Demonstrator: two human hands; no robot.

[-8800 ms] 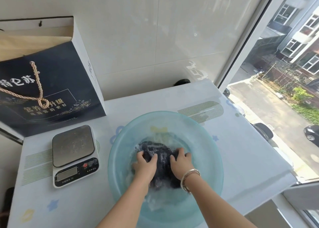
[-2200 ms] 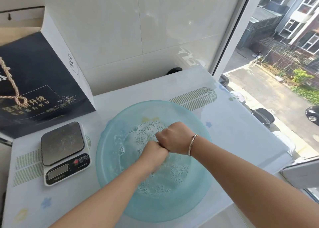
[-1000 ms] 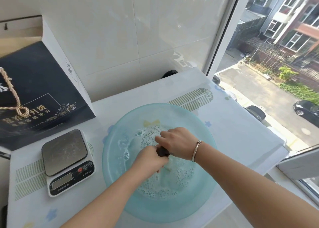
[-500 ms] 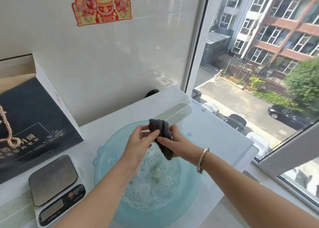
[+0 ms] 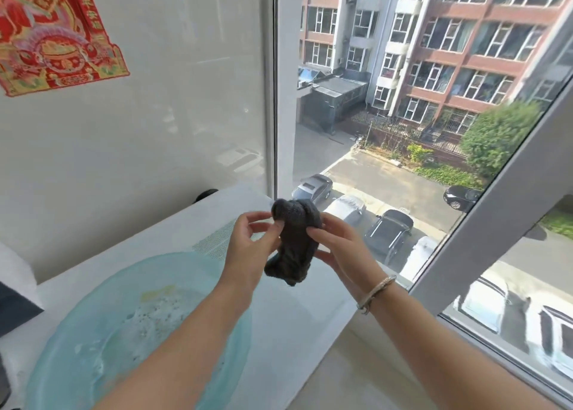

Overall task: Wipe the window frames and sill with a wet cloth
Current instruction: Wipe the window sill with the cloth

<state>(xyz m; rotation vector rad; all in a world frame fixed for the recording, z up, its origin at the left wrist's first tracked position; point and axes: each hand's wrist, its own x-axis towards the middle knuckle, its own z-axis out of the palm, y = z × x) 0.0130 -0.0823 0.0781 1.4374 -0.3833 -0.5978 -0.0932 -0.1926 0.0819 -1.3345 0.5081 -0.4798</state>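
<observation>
We see two bare forearms, no sleeves reaching into view; both hands are bare too, the left hand [image 5: 251, 241] and the right hand [image 5: 340, 244] without gloves; we can make out no rings; on the right wrist sits a thin silver-coloured bracelet [image 5: 375, 292], a narrow band with a slightly textured surface; the left wrist wears nothing.
</observation>
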